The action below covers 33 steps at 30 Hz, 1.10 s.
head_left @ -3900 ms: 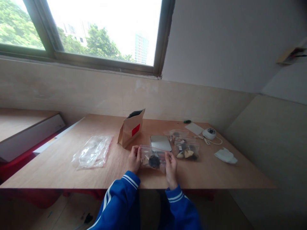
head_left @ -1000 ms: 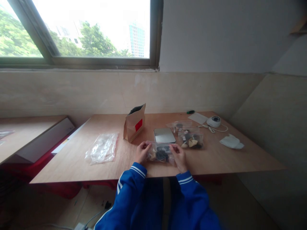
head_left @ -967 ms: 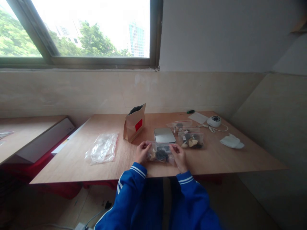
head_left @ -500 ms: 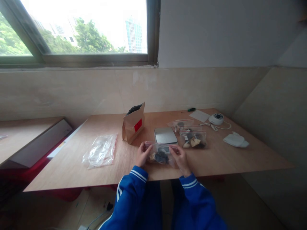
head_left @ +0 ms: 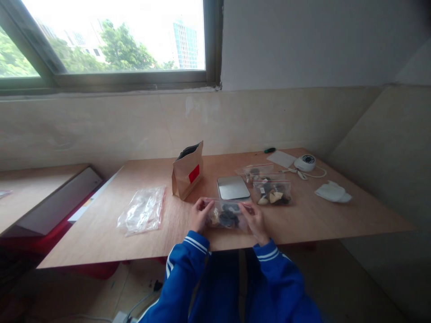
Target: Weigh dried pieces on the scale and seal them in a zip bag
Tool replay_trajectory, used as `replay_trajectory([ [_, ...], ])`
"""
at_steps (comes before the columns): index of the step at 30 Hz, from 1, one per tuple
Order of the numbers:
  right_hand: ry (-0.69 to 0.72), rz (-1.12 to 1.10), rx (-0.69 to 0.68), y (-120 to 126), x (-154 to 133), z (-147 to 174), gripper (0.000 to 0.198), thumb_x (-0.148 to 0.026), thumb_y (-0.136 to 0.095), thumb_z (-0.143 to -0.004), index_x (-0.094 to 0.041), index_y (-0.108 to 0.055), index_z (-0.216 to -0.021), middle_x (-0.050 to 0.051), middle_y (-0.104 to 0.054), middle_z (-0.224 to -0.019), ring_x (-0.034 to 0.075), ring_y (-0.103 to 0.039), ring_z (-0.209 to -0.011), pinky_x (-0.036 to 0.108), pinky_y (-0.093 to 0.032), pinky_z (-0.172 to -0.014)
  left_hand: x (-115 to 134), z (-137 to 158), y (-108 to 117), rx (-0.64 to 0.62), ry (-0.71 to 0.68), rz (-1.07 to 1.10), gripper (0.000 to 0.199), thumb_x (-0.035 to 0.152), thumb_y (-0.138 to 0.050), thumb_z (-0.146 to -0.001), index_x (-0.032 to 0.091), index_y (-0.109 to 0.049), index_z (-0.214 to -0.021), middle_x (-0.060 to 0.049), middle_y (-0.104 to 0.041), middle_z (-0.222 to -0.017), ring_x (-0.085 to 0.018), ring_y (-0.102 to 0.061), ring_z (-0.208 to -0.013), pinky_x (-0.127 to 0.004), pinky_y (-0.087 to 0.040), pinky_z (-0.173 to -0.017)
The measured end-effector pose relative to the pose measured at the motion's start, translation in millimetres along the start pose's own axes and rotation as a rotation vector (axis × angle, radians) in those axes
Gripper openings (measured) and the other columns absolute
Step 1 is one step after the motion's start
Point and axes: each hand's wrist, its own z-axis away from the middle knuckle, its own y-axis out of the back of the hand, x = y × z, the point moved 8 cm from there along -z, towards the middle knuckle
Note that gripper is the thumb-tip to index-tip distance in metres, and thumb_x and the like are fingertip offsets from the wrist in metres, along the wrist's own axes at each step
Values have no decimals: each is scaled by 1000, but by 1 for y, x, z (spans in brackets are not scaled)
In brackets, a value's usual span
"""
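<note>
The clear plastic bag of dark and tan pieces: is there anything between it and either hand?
Nothing visible: the left hand and the right hand each pinch the clear plastic bag near its top edge. The silver rounded-square plate lies just beyond the bag, not between it and the hands.

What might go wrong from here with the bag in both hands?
The left hand and right hand pinch the plastic bag near its top corners; if it isn't sealed, which I cannot tell, the pieces might spill. The silver-topped square just behind could get bumped. The open paper pouch might tip if knocked.
</note>
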Motion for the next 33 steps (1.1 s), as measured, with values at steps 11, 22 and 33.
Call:
replay_trajectory([
  [11, -18, -112, -87, -15, -4, 4, 25, -43, -65, -76, -19, -63, -81, 5, -68, -79, 20, -64, -75, 31, -53, -70, -1, 1, -10, -79, 91, -37, 34, 42, -73, -66, 14, -64, -83, -4, -67, -76, -15, -62, -72, -26, -49, -68],
  [22, -13, -84, -115, -16, -14, 5, 25, -44, -67, -74, -20, -64, -81, 5, -70, -80, 22, -67, -78, 34, -54, -74, -3, 1, -10, -97, 74, -8, 31, 39, -73, -68, 15, -68, -87, -6, -71, -84, -16, -65, -80, -27, -50, -76],
  [33, -26, -35, -1, -6, -10, 5, 26, -43, -67, -74, -18, -64, -77, 6, -68, -75, 20, -65, -72, 32, -54, -69, -4, 1, -5, -42, 66, 46, 38, 31, -79, -61, 16, -62, -93, -1, -67, -75, -12, -62, -69, -23, -49, -66],
])
